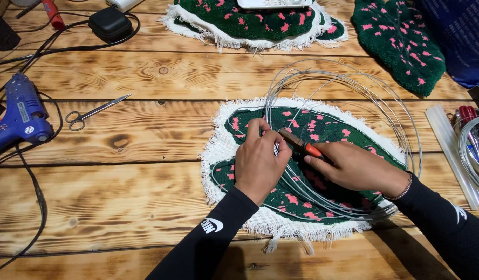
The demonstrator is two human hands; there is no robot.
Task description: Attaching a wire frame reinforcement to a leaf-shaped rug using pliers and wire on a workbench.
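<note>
A green tufted leaf-shaped piece with pink spots and a white fringed backing [322,127] lies on the wooden table [146,181]. A coil of thin silver wire [353,88] rests over it. My left hand [260,161] pinches the wire against the piece's middle. My right hand [353,168] grips pliers with orange handles [302,146], whose jaws meet the wire beside my left fingers.
A blue glue gun [21,114] and small scissors [91,112] lie at the left, with black cables [32,186]. More green tufted pieces [250,23] [400,41] sit at the back. Clear glue sticks [452,155] and tools [475,140] lie at the right edge.
</note>
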